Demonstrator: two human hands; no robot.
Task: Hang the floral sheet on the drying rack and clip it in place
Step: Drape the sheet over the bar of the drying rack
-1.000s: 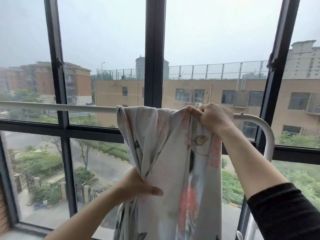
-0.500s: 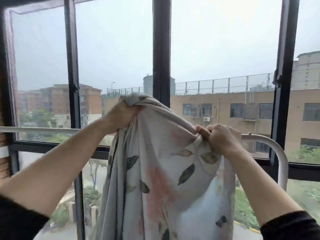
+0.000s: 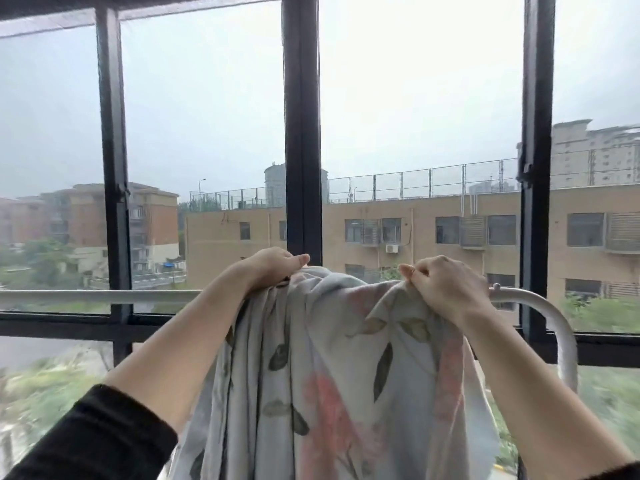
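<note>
Item, my left sleeve (image 3: 97,438): black, matte, soft-looking cloth, its cuff ending partway along the forearm. Item, my right sleeve (image 3: 623,474): the same black, only a sliver showing at the lower corner. My left forearm (image 3: 194,337) and right forearm (image 3: 533,386): bare from cuff to wrist. My left hand (image 3: 273,266) and right hand (image 3: 446,285): bare, one thumbnail visible on each.

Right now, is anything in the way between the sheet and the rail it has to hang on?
Nothing visible is. The left hand and right hand hold the sheet bunched right at the rail, and nothing hangs on the rail's visible stretches on either side.
</note>
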